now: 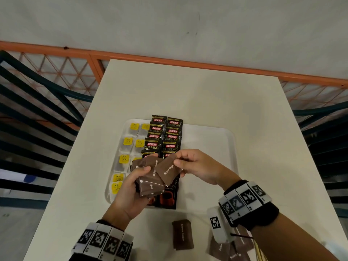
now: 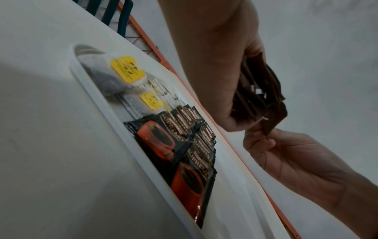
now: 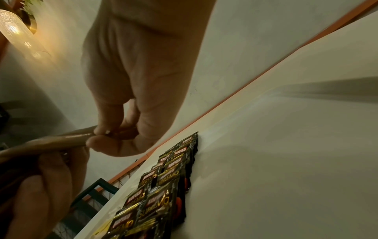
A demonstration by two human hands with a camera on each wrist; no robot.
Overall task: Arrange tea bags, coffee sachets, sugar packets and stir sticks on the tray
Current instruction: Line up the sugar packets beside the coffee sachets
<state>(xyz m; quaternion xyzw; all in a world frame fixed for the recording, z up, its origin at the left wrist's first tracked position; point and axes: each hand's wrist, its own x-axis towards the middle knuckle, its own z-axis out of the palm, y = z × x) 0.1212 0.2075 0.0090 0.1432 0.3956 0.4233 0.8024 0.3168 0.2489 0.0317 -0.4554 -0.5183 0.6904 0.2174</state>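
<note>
Left grip (image 1: 131, 187): clamped on sugar packet stack (image 1: 148, 185). Right grip (image 1: 197, 166): pinching top sugar packet (image 1: 167, 171); coffee sachets (image 1: 163, 136) just beyond both.

Head view evenly lit, soft blur, edges bowed. Wrist views dim, noisy, motion-smeared; warm lamp (image 3: 16, 32) glare upper left of right wrist view.

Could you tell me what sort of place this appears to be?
Probably a cafe or canteen seating area: a plain white table, slatted dark chairs on both sides, and a serving tray stocked with coffee sachets.
</note>
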